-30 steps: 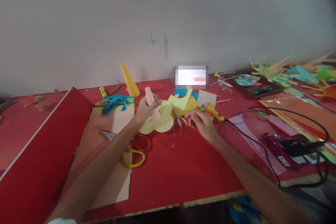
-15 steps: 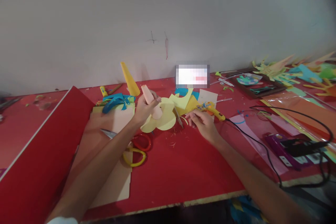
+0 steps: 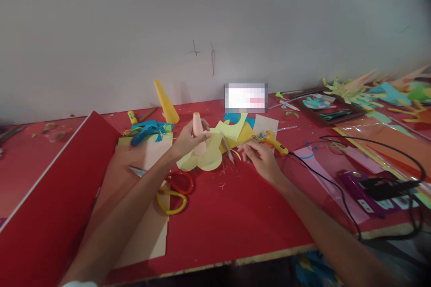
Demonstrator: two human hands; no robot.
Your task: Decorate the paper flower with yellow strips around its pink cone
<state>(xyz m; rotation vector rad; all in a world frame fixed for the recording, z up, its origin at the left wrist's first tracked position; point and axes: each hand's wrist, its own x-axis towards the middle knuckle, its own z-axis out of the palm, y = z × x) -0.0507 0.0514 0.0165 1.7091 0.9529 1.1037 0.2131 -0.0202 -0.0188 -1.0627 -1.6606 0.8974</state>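
Note:
My left hand [image 3: 190,140] is wrapped around a peach paper cone [image 3: 198,126], which stands nearly upright with its narrow end up. Under it lies a pale yellow scalloped paper cutout [image 3: 210,156]; whether the cone's base is attached to it I cannot tell. My right hand [image 3: 257,156] rests on the table with fingers curled in and nothing visible in them. Just beyond it is a yellow glue gun [image 3: 276,142] with a black cord. A pencil-like stick [image 3: 228,149] lies between the hands. Scissors [image 3: 172,202] with red and yellow handles lie partly under my left forearm.
A yellow paper cone [image 3: 166,103] stands near the white board [image 3: 134,45]. Blue paper scraps [image 3: 148,132] and peach sheets [image 3: 134,233] lie left, beside a raised red panel [image 3: 60,188]. At right are a purple device [image 3: 362,195], a dark tray [image 3: 330,121] and paper cutouts [image 3: 353,87].
My left hand has turned the peach cone from a leftward tilt to nearly upright. The yellow cutout has shifted slightly left. My right hand has stayed in place.

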